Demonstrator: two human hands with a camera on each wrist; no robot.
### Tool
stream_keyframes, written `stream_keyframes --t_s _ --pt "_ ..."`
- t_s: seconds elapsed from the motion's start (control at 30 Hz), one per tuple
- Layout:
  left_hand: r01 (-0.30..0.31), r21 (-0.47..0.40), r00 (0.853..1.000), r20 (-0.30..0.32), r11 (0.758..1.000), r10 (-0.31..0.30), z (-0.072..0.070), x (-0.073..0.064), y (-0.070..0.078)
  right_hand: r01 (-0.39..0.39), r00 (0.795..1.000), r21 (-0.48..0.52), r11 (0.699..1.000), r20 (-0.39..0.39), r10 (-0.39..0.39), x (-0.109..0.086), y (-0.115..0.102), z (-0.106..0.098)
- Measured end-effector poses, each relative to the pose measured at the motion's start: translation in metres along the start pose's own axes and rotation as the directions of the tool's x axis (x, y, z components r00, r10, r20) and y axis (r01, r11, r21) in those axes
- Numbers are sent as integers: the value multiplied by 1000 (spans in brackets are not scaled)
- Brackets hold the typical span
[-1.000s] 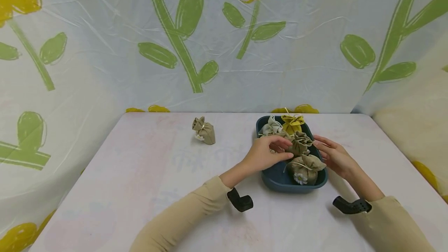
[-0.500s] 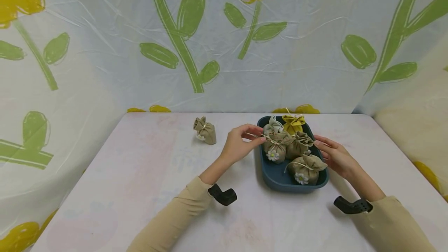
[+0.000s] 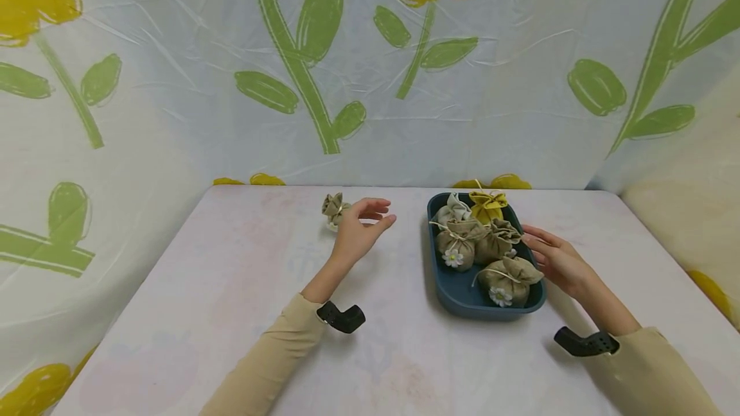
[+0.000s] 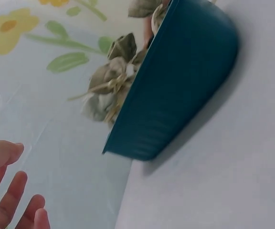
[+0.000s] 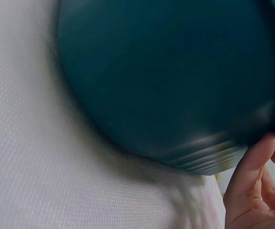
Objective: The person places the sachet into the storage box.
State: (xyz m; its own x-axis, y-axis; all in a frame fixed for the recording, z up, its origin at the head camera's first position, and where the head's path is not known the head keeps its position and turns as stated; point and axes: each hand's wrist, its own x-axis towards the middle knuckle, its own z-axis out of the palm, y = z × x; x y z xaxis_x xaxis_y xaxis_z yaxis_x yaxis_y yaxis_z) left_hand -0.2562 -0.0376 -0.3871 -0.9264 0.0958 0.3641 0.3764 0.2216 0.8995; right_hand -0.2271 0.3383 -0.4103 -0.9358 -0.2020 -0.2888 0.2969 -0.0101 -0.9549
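My left hand (image 3: 355, 233) is over the table with its fingers apart and holds nothing. Partly hidden behind it, a small tan cloth pouch (image 3: 333, 205) stands on the table. My right hand (image 3: 559, 266) rests against the right side of a dark blue oblong tub (image 3: 462, 309); the right wrist view has its thumb (image 5: 257, 155) touching the outer wall below the rim. Inside the tub lie a yellow pouch (image 3: 487, 205), a pale grey pouch (image 3: 453, 209) and several tan ones, including a front pouch (image 3: 509, 278) with a white flower.
The white table (image 3: 393, 352) reaches back to a hanging cloth (image 3: 491, 114) printed with yellow flowers and green leaves. A black wrist camera mount (image 3: 341, 318) hangs from the left sleeve, and another mount (image 3: 586, 342) from the right.
My left hand has come out of the tub, leaving a tan pouch with a white flower there, and moved left to beside the lone pouch. The right hand stays at the tub.
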Motion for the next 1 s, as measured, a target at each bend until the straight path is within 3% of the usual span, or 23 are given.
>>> stream_keyframes --t_s 0.13,0.3,0.6,0.8,1.0 --pt "2 29 997 -77 1000 0 -18 2 4 2 1000 12 1000 4 -2 0 0 0" --pt "15 35 992 -128 999 -11 -36 6 4 4 1000 24 1000 13 -4 0 0 -1" --pt "-23 94 969 -242 995 45 -62 16 -16 17 999 36 999 29 -18 -2 1 -3" --pt "33 38 963 -269 999 -21 -69 18 -29 30 999 55 998 42 -32 -3 3 -4" --pt "129 39 966 -229 991 -117 -72 19 -44 17 999 52 999 37 -19 -1 1 -2"
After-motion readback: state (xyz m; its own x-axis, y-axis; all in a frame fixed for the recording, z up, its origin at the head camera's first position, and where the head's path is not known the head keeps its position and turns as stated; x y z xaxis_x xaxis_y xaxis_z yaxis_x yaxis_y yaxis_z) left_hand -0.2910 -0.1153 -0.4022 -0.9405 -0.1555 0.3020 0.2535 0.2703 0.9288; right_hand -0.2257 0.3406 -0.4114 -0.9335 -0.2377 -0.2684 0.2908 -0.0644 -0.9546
